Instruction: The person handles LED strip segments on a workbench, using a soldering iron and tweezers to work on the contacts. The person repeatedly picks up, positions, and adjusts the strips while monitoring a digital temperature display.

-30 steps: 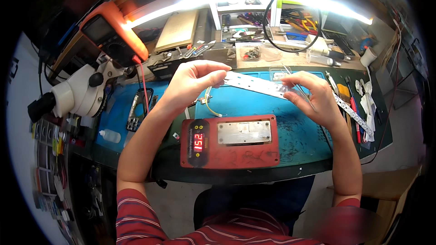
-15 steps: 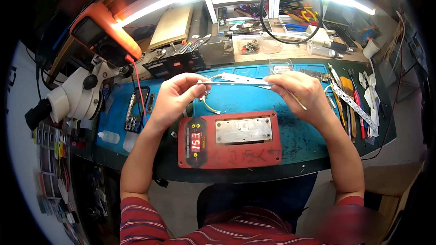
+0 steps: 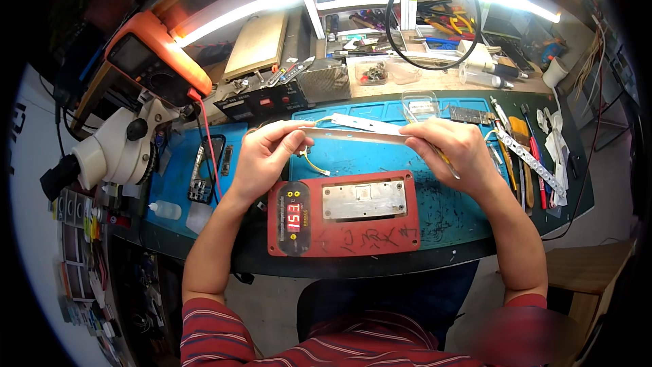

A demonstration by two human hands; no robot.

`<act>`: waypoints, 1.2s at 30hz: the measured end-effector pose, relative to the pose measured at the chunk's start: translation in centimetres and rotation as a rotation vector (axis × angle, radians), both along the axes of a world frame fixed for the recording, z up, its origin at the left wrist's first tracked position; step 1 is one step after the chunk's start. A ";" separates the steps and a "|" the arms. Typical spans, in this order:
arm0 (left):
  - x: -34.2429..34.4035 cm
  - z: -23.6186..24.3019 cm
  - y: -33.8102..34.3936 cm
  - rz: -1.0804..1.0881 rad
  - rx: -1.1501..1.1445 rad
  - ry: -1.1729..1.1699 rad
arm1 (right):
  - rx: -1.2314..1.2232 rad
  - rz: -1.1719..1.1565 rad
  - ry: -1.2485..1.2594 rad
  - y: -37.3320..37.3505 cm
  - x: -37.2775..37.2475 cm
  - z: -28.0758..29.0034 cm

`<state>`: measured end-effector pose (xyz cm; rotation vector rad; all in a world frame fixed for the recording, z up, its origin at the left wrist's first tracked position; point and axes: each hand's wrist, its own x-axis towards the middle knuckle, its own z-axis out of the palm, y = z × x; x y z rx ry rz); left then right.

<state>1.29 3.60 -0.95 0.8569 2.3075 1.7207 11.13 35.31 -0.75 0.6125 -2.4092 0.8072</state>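
Above the blue mat, a thin, narrow strip (image 3: 358,136) is stretched between my two hands. My left hand (image 3: 266,156) pinches its left end between thumb and fingers. At its right end, my right hand (image 3: 456,151) grips it, and a slim pointed tool (image 3: 445,160), perhaps tweezers, pokes out from under those fingers. Just behind lies a white perforated strip (image 3: 363,124), partly overlapped in view. A yellow wire (image 3: 314,163) hangs or lies near my left fingertips. Nearer to me sits a red heating plate (image 3: 345,239) with a metal top (image 3: 363,198) and a lit red display.
An orange multimeter (image 3: 157,61) and a white microscope (image 3: 112,139) stand at left, near a small bottle (image 3: 165,210) and a phone frame (image 3: 204,170). At right lie a strip with round lenses (image 3: 533,158), brushes and pens. Tool bins (image 3: 445,17) line the back.
The held strip has tilted from nearly edge-on, so more of its broad face shows. My right hand has turned slightly, and the slim tool with it.
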 end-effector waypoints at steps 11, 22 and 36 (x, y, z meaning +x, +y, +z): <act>0.1 0.1 0.4 -0.028 0.049 0.178 | -0.025 -0.022 0.068 -0.2 0.2 0.9; 0.4 0.3 0.4 0.025 0.034 0.306 | -0.029 -0.015 0.029 0.0 0.2 1.0; 0.0 0.7 0.3 0.012 0.006 0.480 | -0.013 -0.021 0.058 0.1 0.3 1.2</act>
